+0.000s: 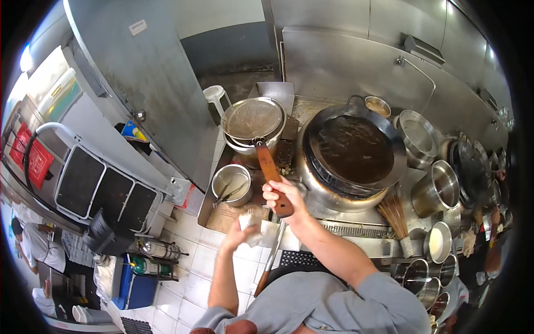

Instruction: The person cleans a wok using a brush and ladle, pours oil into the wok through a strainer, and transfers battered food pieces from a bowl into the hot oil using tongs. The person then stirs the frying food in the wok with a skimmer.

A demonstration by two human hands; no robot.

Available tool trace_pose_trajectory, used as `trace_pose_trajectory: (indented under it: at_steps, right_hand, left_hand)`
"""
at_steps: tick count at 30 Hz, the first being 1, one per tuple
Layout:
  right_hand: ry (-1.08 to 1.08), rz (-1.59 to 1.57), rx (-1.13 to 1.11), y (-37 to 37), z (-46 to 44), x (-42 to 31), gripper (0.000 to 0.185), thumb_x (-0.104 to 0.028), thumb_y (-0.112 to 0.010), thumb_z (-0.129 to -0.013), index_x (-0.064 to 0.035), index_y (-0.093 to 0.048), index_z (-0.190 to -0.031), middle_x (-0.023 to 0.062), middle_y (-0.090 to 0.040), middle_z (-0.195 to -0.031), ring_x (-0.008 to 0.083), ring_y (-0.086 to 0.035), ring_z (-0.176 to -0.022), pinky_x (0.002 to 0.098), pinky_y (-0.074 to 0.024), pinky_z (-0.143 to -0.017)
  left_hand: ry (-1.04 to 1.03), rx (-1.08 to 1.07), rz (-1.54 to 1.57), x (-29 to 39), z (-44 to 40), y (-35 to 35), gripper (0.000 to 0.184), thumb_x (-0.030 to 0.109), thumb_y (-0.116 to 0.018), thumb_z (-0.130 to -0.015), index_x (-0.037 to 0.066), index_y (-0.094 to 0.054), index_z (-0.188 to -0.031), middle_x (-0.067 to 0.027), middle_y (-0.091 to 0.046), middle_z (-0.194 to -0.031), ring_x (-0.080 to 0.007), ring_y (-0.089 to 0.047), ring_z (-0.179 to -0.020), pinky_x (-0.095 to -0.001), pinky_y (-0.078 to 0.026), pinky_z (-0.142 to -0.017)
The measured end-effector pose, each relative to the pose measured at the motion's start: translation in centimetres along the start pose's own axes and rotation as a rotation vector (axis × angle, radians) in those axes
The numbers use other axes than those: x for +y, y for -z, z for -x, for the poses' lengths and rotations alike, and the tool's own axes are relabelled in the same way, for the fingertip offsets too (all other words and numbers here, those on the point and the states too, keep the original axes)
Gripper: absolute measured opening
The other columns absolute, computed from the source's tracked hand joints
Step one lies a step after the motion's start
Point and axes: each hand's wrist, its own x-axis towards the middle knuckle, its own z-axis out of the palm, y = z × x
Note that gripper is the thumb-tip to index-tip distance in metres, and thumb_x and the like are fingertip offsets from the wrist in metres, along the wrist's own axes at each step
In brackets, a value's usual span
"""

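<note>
My right hand (pixel 286 201) is wrapped round the wooden handle (pixel 269 167) of a round mesh strainer (pixel 253 118). The strainer lies over the top of a large metal pot (pixel 256 146). Lower and to the left, my left hand (pixel 239 235) holds a crumpled white cloth (pixel 251 225). Just above that hand, a smaller pot (pixel 231 185) holds pale liquid and utensils. To the right of the strainer, a big black wok (pixel 356 147) with dark liquid sits on a round metal burner (pixel 345 201).
A bamboo brush (pixel 396 218) stands right of the burner, near a tall steel pot (pixel 435 189) and a colander (pixel 418 133). Several metal bowls (pixel 416 274) are at the lower right. A folded step ladder (pixel 105 189) and a blue cooler (pixel 135 286) are at left. Other people (pixel 41 245) are at the edges.
</note>
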Motion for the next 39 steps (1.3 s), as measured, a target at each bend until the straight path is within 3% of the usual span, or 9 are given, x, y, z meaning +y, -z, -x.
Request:
trace_pose_trajectory:
  at_steps: [4,12,19,24,27,30,35,37,39]
  right_hand:
    - [0.037,0.27,0.113,-1.0,-0.6,3.1,0.031,-0.031,-0.05,-0.096,-0.0135,-0.046,-0.121,0.0095,-0.062,-0.093,0.0161,-0.062,-0.071,0.0289,-0.0496,-0.056]
    - [-0.456,0.471,-0.073,3.3,2.4,3.5,0.067,-0.062,-0.03,-0.094,-0.0105,-0.043,-0.135,0.0139,-0.065,-0.104,0.0186,-0.066,-0.081,0.0274,-0.0537,-0.058]
    - [-0.527,0.718,0.195,9.4,13.1,1.6,0.053,-0.044,-0.046,-0.097,-0.011,-0.041,-0.139,0.0125,-0.064,-0.102,0.0149,-0.064,-0.078,0.0248,-0.0524,-0.057]
    - [-0.408,0.652,0.389,10.6,22.7,-0.8,0.048,-0.035,-0.049,-0.097,-0.0101,-0.043,-0.138,0.012,-0.065,-0.101,0.0143,-0.064,-0.078,0.0243,-0.052,-0.058]
    - [-0.241,0.636,0.519,11.5,27.7,-1.4,0.048,-0.033,-0.051,-0.097,-0.0085,-0.044,-0.137,0.0123,-0.066,-0.099,0.0146,-0.064,-0.077,0.0241,-0.052,-0.058]
    - [-0.169,0.671,0.685,13.1,30.9,-1.6,0.047,-0.029,-0.053,-0.095,-0.0045,-0.045,-0.135,0.012,-0.066,-0.097,0.015,-0.064,-0.075,0.0255,-0.0528,-0.058]
    - [-0.177,1.058,0.762,13.8,33.7,-2.4,0.046,-0.015,-0.054,-0.093,0.0016,-0.043,-0.135,0.01,-0.065,-0.095,0.0148,-0.063,-0.073,0.0276,-0.0532,-0.057]
    - [-0.111,1.128,0.732,14.8,35.2,-2.9,0.046,-0.012,-0.054,-0.093,0.0019,-0.042,-0.135,0.0107,-0.065,-0.094,0.0155,-0.063,-0.073,0.0274,-0.0533,-0.057]
    - [-0.062,1.078,0.757,15.0,36.7,-3.3,0.046,-0.012,-0.054,-0.093,0.0019,-0.042,-0.135,0.0113,-0.065,-0.094,0.0158,-0.063,-0.073,0.0273,-0.0533,-0.056]
  left_hand:
    - [-0.013,0.191,-0.301,-7.8,0.9,1.6,0.046,0.018,-0.071,-0.077,0.001,-0.054,-0.116,-0.0137,-0.066,-0.101,-0.0233,-0.064,-0.093,-0.0356,-0.051,-0.079]
    - [-0.033,0.354,-0.618,-3.8,1.0,2.0,0.065,0.021,-0.075,-0.072,0.002,-0.047,-0.127,-0.0244,-0.062,-0.109,-0.0399,-0.06,-0.103,-0.0444,-0.049,-0.084]
    - [-0.191,0.427,-0.538,-5.3,-3.3,2.0,0.077,0.021,-0.077,-0.071,-0.004,-0.037,-0.132,-0.028,-0.058,-0.114,-0.0443,-0.055,-0.107,-0.0455,-0.045,-0.09]
    - [-0.095,0.447,-0.94,-7.2,-3.6,2.9,0.068,0.02,-0.075,-0.075,-0.008,-0.041,-0.127,-0.028,-0.06,-0.105,-0.0425,-0.058,-0.1,-0.0454,-0.047,-0.088]
    - [-0.252,0.497,-0.445,2.4,0.3,0.8,0.041,0.028,-0.059,-0.093,-0.007,-0.056,-0.113,-0.0207,-0.063,-0.104,-0.0274,-0.061,-0.099,-0.0376,-0.049,-0.084]
    - [-0.309,0.266,-0.056,11.7,3.0,0.1,0.041,0.034,-0.042,-0.101,-0.001,-0.057,-0.115,-0.0099,-0.062,-0.109,-0.0183,-0.058,-0.098,-0.0307,-0.048,-0.081]
    - [-0.429,0.234,-0.935,20.3,2.6,-3.0,0.061,0.043,-0.058,-0.088,-0.004,-0.049,-0.125,-0.0224,-0.056,-0.123,-0.0345,-0.056,-0.11,-0.0408,-0.046,-0.091]
    - [-0.139,0.098,-1.344,21.9,1.9,-3.9,0.065,0.042,-0.068,-0.074,-0.004,-0.054,-0.118,-0.0241,-0.06,-0.115,-0.038,-0.059,-0.104,-0.0413,-0.047,-0.09]
    - [-0.121,0.064,-1.216,22.4,1.3,-3.2,0.054,0.035,-0.07,-0.068,-0.005,-0.06,-0.103,-0.0251,-0.065,-0.095,-0.0382,-0.063,-0.092,-0.0418,-0.05,-0.083]
